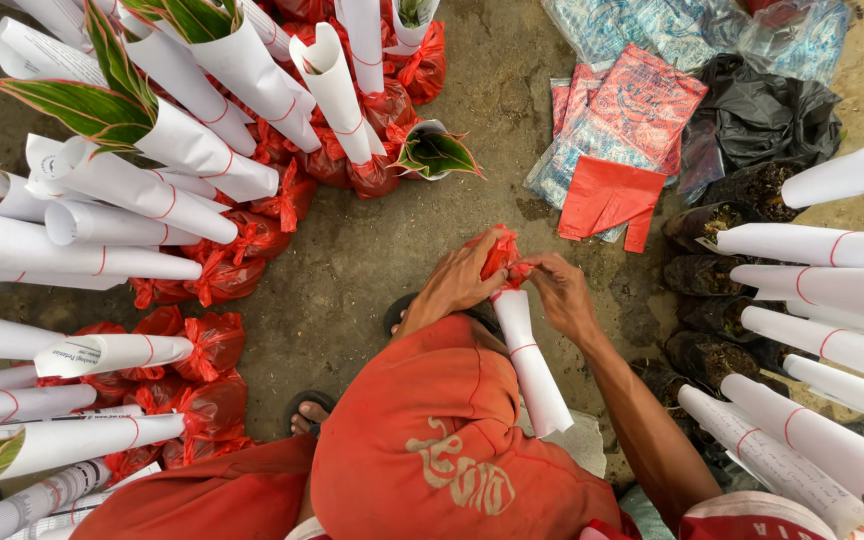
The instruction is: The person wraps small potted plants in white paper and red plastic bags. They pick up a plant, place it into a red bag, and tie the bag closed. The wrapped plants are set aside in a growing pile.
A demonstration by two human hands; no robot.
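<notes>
One paper-wrapped plant (530, 368), a stiff white cone ringed by thin red bands, lies tilted over the orange-clad knee (432, 440). Its base sits in crinkled red plastic bag (500, 255). Left hand (460, 280) and right hand (560, 292) both pinch that plastic, fingers closed on it. Beyond the knee, flat red bags (607, 200) lie on rough concrete floor (352, 260).

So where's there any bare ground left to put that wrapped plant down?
Bare concrete floor lies between the hands, the red-bagged wrapped plants at left and the flat plastic bags. The right side is crowded with unbagged wrapped plants.
</notes>
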